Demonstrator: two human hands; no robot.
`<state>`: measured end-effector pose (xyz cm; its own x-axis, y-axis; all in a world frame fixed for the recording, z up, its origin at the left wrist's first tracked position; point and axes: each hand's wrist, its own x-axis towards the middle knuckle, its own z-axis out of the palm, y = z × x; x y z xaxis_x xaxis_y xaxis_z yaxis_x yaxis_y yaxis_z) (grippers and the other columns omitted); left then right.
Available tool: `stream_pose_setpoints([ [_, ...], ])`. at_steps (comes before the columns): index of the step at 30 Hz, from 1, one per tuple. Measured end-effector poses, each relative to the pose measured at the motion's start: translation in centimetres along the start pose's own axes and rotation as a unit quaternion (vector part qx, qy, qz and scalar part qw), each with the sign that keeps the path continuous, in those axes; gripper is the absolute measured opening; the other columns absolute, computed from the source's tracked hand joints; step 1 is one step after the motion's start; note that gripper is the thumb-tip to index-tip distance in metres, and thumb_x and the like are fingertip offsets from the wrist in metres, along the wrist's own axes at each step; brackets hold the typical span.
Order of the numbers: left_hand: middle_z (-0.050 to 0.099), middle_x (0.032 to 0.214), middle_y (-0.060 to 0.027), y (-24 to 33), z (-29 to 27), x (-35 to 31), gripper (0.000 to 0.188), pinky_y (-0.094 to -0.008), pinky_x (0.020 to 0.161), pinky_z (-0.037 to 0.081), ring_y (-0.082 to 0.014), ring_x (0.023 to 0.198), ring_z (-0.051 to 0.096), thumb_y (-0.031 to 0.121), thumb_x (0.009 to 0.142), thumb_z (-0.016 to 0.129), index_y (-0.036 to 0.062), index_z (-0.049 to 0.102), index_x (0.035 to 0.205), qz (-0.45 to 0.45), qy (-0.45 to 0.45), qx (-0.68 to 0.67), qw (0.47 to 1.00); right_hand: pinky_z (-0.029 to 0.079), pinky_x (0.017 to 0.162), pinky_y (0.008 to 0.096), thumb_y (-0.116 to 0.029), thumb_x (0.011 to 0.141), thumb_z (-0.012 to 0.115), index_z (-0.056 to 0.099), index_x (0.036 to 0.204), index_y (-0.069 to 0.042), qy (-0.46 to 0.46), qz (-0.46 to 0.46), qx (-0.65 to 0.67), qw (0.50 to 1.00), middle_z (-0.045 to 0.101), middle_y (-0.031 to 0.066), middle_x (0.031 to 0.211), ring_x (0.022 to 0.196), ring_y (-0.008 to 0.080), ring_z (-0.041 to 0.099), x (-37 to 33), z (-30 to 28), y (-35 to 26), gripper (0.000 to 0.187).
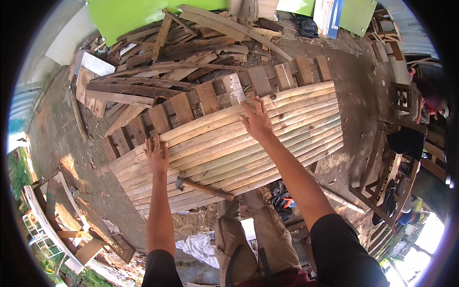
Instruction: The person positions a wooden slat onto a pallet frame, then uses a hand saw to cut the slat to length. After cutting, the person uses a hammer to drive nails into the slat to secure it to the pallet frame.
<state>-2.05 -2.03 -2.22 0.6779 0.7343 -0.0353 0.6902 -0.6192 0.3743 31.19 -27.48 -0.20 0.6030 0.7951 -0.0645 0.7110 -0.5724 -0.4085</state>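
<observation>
Long pale wooden slats (229,148) lie side by side across a row of short, darker crosswise boards (183,109). My left hand (157,154) rests on the left part of the farthest slat, its fingers stretched out over the far edge. Toward the middle of that same slat, my right hand (257,122) lies with its fingers spread, the tips close to a whitish crosswise board (234,88). Neither hand is closed around anything. A hammer (206,190) with a wooden handle lies across the nearer slats, between my forearms.
Beyond the slats is a heap of old boards (162,76) against green panels (138,19). A wooden frame (382,177) stands at the right, with a person (430,103) farther back. White sheeting (198,248) lies by my legs. A slatted wooden piece (57,215) is at lower left.
</observation>
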Motion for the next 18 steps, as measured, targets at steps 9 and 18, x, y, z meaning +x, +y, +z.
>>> stream_pose_setpoints([
  [9, 0.05, 0.146, -0.021, 0.2, 0.9, -0.5, 0.052, -0.0606, 0.118, 0.026, -0.0414, 0.144, 0.037, 0.035, 0.1, 0.061, 0.0171, 0.049, 0.148, -0.017, 0.052, 0.045, 0.997, 0.023, 0.121, 0.0553, -0.04, 0.097, 0.062, 0.048, 0.147, -0.019, -0.038, -0.007, -0.087, 0.995, 0.042, 0.0197, 0.146, 0.145, 0.0379, 0.034, 0.6, 0.1, -0.1, 0.056],
  [18, 0.048, 0.146, -0.0231, 0.9, 0.9, -0.3, 0.054, -0.0588, 0.118, 0.027, -0.0421, 0.143, 0.037, 0.03, 0.098, 0.064, 0.0152, 0.049, 0.147, -0.015, 0.076, 0.025, 0.997, 0.033, 0.114, 0.0557, -0.033, 0.097, 0.065, 0.051, 0.143, -0.014, -0.009, -0.056, -0.083, 0.995, 0.046, 0.0197, 0.141, 0.136, 0.0421, 0.041, 0.3, -0.2, 0.5, 0.052],
])
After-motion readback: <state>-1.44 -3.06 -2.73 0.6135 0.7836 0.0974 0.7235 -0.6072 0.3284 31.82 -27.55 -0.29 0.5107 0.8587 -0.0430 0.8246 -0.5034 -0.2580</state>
